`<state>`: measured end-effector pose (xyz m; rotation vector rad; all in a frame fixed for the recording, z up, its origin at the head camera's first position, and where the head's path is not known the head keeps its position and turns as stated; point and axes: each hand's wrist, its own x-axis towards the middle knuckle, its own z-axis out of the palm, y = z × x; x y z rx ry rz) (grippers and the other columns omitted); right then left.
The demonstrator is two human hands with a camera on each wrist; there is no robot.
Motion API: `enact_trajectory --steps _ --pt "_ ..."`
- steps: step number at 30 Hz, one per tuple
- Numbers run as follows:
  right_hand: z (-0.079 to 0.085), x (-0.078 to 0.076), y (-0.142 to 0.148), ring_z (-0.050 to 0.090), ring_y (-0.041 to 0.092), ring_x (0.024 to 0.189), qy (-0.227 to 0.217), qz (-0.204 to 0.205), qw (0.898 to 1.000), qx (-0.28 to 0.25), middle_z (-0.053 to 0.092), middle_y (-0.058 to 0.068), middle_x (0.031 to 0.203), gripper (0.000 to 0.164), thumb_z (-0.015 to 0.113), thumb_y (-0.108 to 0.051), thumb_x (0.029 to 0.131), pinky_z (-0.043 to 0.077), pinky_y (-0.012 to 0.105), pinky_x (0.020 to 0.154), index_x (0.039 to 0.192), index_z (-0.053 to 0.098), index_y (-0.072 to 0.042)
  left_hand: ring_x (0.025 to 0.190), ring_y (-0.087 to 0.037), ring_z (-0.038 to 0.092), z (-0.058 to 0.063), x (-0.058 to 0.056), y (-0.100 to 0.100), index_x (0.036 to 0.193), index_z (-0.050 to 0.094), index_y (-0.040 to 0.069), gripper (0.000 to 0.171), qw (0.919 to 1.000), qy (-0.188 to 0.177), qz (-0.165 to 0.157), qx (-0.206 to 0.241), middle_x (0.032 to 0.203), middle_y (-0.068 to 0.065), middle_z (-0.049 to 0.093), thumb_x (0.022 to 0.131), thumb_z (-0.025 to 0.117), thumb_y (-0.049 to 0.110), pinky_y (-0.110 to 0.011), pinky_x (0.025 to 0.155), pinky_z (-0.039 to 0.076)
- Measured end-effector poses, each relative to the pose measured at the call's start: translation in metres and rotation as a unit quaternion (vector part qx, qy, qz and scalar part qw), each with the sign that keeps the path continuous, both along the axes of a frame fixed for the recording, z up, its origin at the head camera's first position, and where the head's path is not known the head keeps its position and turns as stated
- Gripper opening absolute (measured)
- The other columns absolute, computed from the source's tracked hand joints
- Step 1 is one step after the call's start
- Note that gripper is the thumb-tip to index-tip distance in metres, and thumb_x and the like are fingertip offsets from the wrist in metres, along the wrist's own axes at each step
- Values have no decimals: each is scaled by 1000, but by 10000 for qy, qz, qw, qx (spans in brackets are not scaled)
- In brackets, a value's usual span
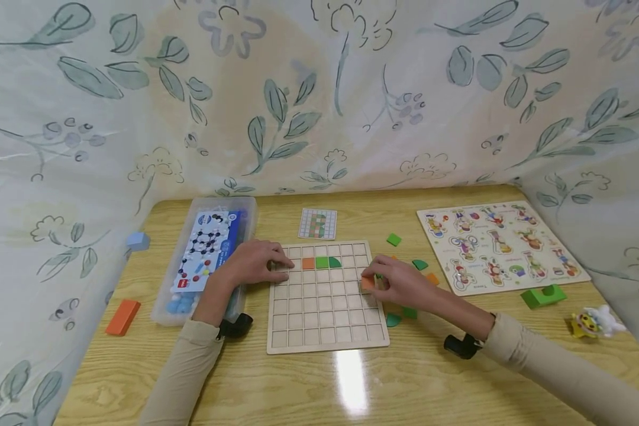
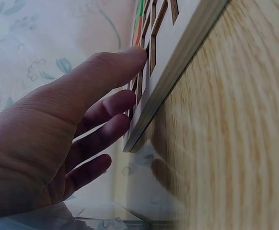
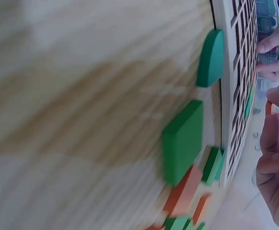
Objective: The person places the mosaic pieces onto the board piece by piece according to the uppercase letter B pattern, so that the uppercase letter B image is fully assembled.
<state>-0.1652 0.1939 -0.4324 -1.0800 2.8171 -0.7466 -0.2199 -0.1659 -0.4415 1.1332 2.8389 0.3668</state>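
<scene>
A wooden grid board lies flat on the table. In its upper rows sit an orange square tile, a green square tile and a dark green quarter-circle tile, side by side. My left hand rests at the board's upper left edge, fingers loosely bent; in the left wrist view the thumb touches the frame. Over the board's right edge, my right hand pinches an orange tile between thumb and fingertips. Behind the board lies a pattern card printed with a grid and coloured shapes.
Loose green and orange tiles are scattered right of the board, partly under my right hand. A clear box with a molecule-model label stands left. A picture puzzle board, green block and small figurine are on the right. An orange block lies far left.
</scene>
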Motion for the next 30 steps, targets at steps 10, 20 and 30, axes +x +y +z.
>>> enact_trajectory --steps 10,20,30 --pt "-4 -24 -43 47 1 66 -178 288 9993 161 59 -2 100 23 70 -25 89 42 16 60 109 71 -14 78 -5 54 0 1 -1 109 74 35 27 9999 -65 5 -91 98 12 65 86 67 49 -25 70 40" --pt "-9 -35 -57 46 0 66 -300 409 9979 394 60 2 106 28 70 -26 90 41 16 60 113 70 -10 74 -3 51 2 1 0 109 74 35 27 9999 -73 -17 -98 96 13 64 86 67 49 -24 69 39" --pt "-13 -37 -57 48 1 69 -211 381 9977 525 60 2 107 27 71 -25 89 43 16 62 112 70 -12 72 -3 48 2 1 0 109 74 35 27 9999 -51 -24 -114 94 12 63 86 67 49 -24 67 37"
